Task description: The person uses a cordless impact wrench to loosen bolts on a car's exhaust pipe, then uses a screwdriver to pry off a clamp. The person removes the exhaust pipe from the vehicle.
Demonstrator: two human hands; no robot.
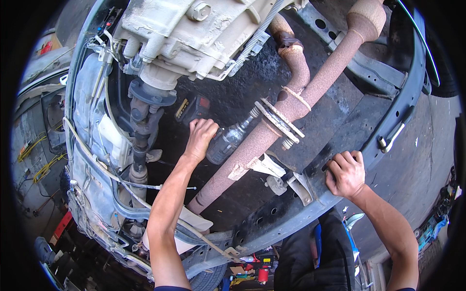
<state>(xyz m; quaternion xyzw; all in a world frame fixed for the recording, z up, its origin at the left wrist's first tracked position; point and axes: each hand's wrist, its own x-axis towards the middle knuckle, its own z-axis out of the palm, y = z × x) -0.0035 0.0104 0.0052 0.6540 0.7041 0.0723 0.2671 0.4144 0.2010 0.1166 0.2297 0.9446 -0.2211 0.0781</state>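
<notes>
L hand [201, 138]: wrapped tight on power wrench [224, 148] handle | R hand [345, 173]: half-curled on frame [297, 211] edge, can't tell if gripping | wrench: inside frame's near edge, nose by rusty pipe [291, 105] bolt [254, 112] | prob heavy + rigid, imo hold by handle

The exhaust pipe [290, 105] is rough, rusty metal; the power tool's nose [239, 130], glossy metal; the gearbox [187, 39], matt.

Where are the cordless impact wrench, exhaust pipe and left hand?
Cordless impact wrench [223, 147]: head view, on its dark motor housing.
Exhaust pipe [290, 107]: head view, on its rusty wall.
Left hand [200, 136]: head view, on its back.
</notes>
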